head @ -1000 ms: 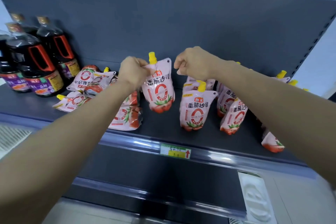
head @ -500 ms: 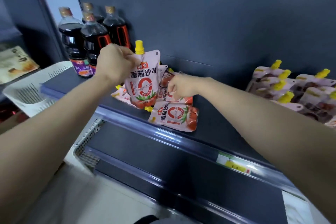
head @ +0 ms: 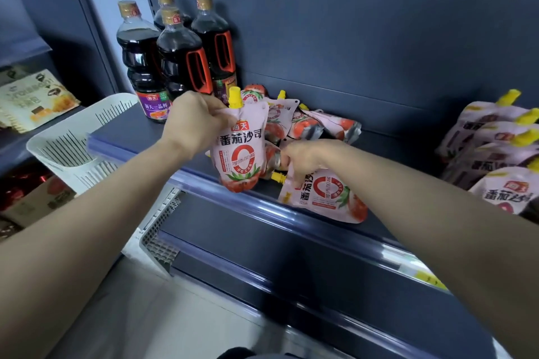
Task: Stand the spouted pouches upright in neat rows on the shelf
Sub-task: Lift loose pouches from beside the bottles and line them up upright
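Observation:
My left hand (head: 194,122) pinches the top corner of a pink tomato-sauce pouch (head: 240,151) with a yellow spout, holding it upright near the front edge of the dark shelf (head: 393,154). My right hand (head: 303,157) grips the spout end of a second pouch (head: 326,197) that lies flat at the shelf's front. Behind both hands, several more pouches (head: 309,125) lie in a loose heap. At the right, several pouches (head: 495,148) stand upright in rows.
Dark sauce bottles (head: 178,58) with red handles stand at the shelf's back left. A white slotted basket (head: 78,140) sits left of the shelf, with snack packets (head: 32,99) beyond it. A lower shelf (head: 291,256) juts out below.
The view has swung left toward the heap. My left hand still carries its upright pouch. My right hand came down and took hold of the flat pouch at the front edge.

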{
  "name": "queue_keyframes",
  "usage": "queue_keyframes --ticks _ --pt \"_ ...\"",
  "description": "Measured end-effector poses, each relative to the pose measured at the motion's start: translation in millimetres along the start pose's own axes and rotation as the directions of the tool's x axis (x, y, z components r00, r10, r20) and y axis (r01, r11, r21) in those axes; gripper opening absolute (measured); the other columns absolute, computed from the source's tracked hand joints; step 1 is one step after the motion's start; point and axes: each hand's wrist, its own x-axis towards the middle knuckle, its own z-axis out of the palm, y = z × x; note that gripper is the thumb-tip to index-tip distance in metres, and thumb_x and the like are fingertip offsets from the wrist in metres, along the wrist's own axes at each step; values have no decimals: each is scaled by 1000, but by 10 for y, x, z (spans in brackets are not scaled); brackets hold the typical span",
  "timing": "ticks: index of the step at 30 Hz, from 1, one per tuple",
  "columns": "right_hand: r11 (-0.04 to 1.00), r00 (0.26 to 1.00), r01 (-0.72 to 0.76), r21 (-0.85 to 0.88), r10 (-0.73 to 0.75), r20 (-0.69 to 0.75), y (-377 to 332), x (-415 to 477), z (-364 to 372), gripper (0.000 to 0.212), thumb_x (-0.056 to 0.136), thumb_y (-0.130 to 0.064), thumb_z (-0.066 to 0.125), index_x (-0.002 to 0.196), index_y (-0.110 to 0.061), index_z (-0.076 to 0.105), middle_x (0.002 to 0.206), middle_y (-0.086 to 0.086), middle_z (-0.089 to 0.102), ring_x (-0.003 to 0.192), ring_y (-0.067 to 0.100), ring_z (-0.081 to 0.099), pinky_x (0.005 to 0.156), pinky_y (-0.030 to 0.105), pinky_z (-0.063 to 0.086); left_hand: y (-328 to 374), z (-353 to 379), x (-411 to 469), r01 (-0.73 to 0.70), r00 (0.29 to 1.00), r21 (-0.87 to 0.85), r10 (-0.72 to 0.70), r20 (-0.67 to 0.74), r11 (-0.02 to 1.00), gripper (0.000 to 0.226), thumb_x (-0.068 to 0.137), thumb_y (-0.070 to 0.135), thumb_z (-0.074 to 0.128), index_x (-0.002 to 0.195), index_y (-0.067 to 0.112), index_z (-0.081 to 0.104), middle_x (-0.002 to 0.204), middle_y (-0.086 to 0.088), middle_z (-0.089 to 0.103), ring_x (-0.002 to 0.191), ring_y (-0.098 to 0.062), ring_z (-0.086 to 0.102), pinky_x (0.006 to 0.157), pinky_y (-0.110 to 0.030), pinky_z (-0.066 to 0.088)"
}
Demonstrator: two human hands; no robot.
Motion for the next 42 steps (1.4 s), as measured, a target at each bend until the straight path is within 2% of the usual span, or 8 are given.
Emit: queue_keyframes --ticks 3,7,10,14,22,29,38,42 --pt "1000 999 1 -13 -2 -36 60 -67 -41 45 84 -23 68 125 -5 59 126 9 61 109 25 58 77 22 43 29 36 58 -25 1000 -17 25 13 1000 9 78 16 71 75 7 71 73 -10 69 59 -12 58 63 -26 51" --pt "998 995 -53 -37 50 -88 215 -303 -247 26 87 -21 63 110 -8 66 99 5 65 79 15 48 48 11 37 208 138 166 -89 994 -32 91 62 995 5 75 16 72 72 12 71 68 -11 66 58 -14 54 65 -27 50" --pt "991 971 -129 34 133 -198 497 -601 -457 18 85 -19 63 102 -21 65 73 -5 53 73 16 51 65 22 41 436 277 248 -158 977 -67 165 138 985 9 76 16 71 67 16 70 58 -6 60 48 -8 45 53 -17 43" --pt "980 963 -198 -25 190 -192 977 -963 -667 12 81 -14 67 89 -6 64 85 7 61 79 25 54 62 29 44 761 541 365 -159 958 -168 193 213 973 21 75 20 74 56 18 65 44 7 50 43 -5 39 53 -20 39" --pt "918 812 -383 99 386 -438 1681 -1217 -825 17 80 -6 64 97 -7 68 96 10 68 86 27 57 73 30 44 1248 1101 457 -158 919 -258 238 315 953 14 76 19 73 69 8 71 61 -8 60 51 -11 46 55 -19 41" --pt "900 771 -394 187 435 -466 2087 -1048 -844 16 82 -9 60 94 -3 68 101 15 68 97 34 62 78 34 50 1506 1554 572 -114 918 -260 202 342 959 12 78 18 71 66 15 71 74 -21 71 69 -38 68 67 -49 59" --pt "924 813 -300 239 378 -442 2387 -834 -834 16 84 -12 65 95 -3 70 102 15 69 91 26 61 83 34 51 1558 2089 702 -81 934 -153 129 334 985 16 78 24 71 66 13 70 48 4 55 43 -11 44 49 -19 38" --pt "923 821 -272 272 369 -434 2456 -856 -886 22 82 -4 67 103 -5 71 107 13 69 86 20 56 77 26 47 1551 2258 736 -93 936 -113 126 330 989 9 77 25 72 74 17 74 64 -3 66 61 -14 55 63 -22 44"
